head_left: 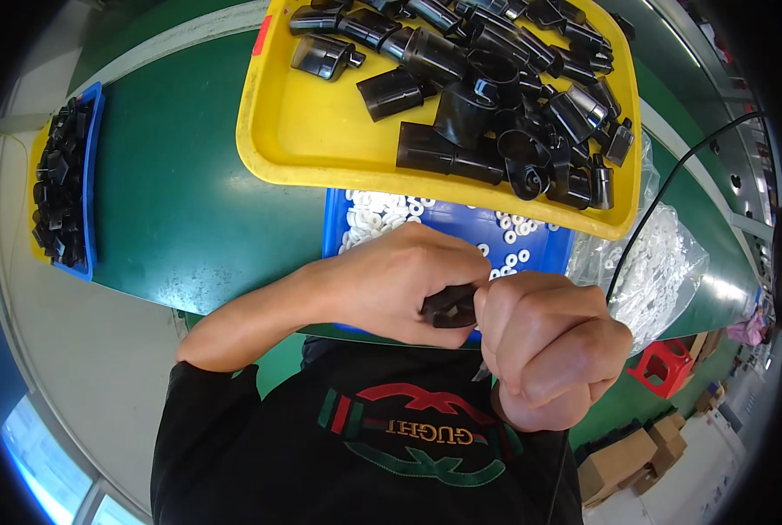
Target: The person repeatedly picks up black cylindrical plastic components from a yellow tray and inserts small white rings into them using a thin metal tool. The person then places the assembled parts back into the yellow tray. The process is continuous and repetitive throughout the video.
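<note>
My left hand is wrapped round a black plastic part, whose open end shows between thumb and fingers. Close against it, my right hand is curled tight with its fingertips at the part's edge. Whatever the right hand grips is hidden behind its fingers. Both hands are just above the near edge of a blue tray of small white rings. Beyond them, a yellow tray holds many black plastic fittings, and its near rim overlaps the blue tray.
A clear plastic bag of white pieces lies right of the blue tray. A black cable curves down beside it. Far left on the green table stands another blue tray with black parts. A red stool and cardboard boxes stand at lower right.
</note>
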The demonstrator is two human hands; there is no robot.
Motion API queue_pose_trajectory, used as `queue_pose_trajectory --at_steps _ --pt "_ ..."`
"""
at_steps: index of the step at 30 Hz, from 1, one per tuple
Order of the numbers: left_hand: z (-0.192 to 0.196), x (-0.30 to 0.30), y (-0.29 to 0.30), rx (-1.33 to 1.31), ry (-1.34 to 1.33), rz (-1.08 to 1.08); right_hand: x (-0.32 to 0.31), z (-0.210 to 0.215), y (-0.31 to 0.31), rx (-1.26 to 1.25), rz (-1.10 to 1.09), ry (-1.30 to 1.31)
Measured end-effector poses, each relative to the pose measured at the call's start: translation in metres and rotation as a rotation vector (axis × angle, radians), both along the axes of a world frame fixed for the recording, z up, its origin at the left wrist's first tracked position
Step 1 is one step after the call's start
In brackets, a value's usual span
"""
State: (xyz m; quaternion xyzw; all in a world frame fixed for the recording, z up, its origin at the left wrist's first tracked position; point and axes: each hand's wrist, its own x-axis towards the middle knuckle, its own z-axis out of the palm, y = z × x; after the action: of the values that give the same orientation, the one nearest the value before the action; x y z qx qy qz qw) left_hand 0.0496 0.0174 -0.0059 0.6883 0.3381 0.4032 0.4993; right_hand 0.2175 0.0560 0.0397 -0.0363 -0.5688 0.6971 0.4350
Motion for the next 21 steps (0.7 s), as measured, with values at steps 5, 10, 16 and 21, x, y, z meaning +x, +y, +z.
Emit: queue_pose_trajectory --at_steps 5,10,16,21 --pt "0.001 -0.002 -0.009 -0.085 0.049 -0.043 0.000 -0.006 -0.013 -0.048 -0.045 -0.071" --pt "0.010 0.000 -0.008 -0.149 0.051 -0.053 -0.001 -0.009 -0.016 0.025 -0.061 -0.044" --pt "0.010 -0.004 -0.002 -0.204 0.087 -0.107 -0.003 -0.015 -0.013 0.095 -0.067 -0.052" --pt "0.027 -0.017 -0.001 -0.096 0.064 0.057 0.031 0.004 -0.014 0.281 -0.339 -0.104"
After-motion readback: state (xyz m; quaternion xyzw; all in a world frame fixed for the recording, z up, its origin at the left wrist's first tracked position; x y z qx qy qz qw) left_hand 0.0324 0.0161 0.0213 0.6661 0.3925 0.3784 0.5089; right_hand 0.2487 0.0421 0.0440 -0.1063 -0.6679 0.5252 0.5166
